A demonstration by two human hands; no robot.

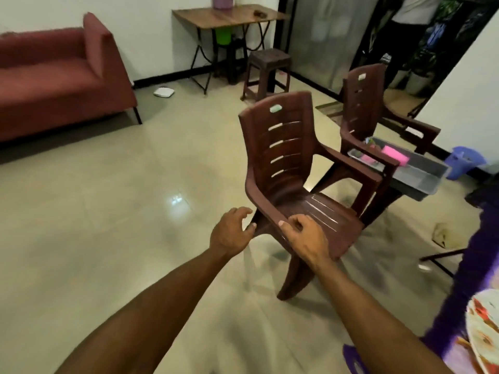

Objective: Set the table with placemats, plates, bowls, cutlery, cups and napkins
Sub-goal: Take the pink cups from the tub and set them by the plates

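Brown chair (294,163) tilted, backrest leaning away — seat facing right | right hand (305,238) clamps near armrest, fingers curled | left hand (231,230) beside it — fingers spread, grip unclear

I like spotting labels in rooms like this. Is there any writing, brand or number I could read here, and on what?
No text can be read.
The near chair has a pale sticker on its back: too blurred to read.
The far chair has a similar sticker: also unreadable.

Glossy tiled floor (108,211), red sofa (54,76), white walls (148,36).
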